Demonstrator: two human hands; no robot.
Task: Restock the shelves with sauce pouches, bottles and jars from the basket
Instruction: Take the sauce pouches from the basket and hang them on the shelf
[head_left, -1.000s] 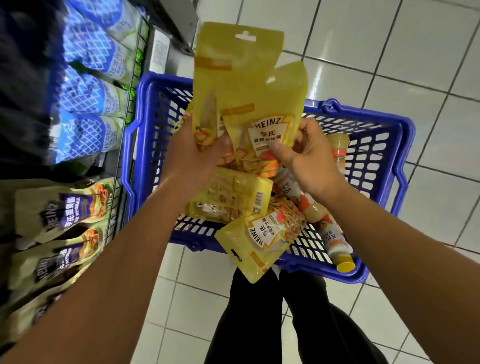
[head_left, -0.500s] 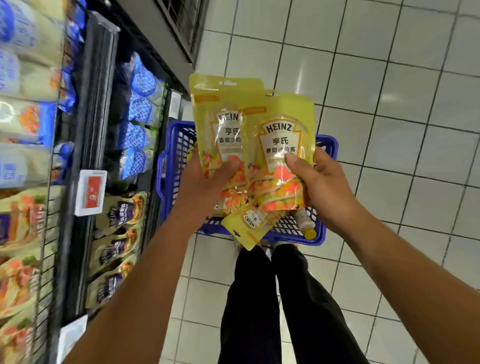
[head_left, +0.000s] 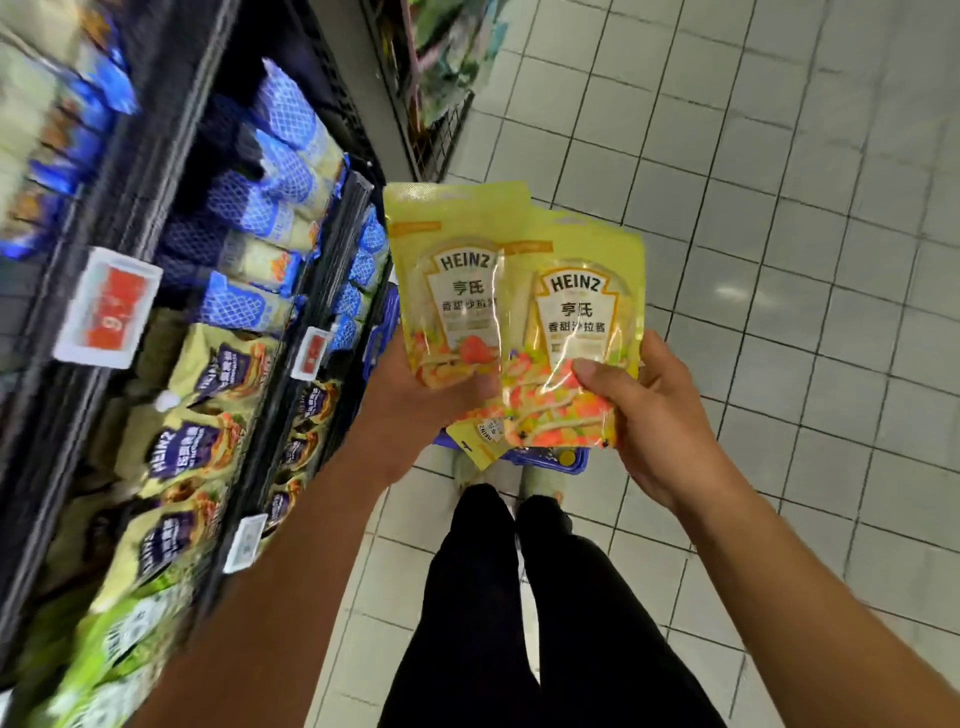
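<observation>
Two yellow Heinz sauce pouches stand upright in front of me, overlapping. My left hand (head_left: 415, 400) grips the left pouch (head_left: 447, 280) from below and behind. My right hand (head_left: 654, 415) pinches the right pouch (head_left: 576, 332) at its lower edge, thumb on the front. The blue basket (head_left: 550, 457) on the floor is almost hidden behind the pouches; one more yellow pouch (head_left: 480, 441) and a yellow bottle cap (head_left: 566, 458) poke out of it. The shelves (head_left: 130, 223) run along my left.
The shelf rows hold blue-patterned pouches (head_left: 270, 182) above and pale green Heinz pouches (head_left: 202, 374) below, with price tags (head_left: 106, 312) on the black rails. White tiled floor (head_left: 779, 208) spreads to the right. My legs in black trousers (head_left: 519, 597) stand below the basket.
Both hands have lifted the two pouches up out of the basket and away from it. My view has swung up and left, showing more of the shelves and less of the basket.
</observation>
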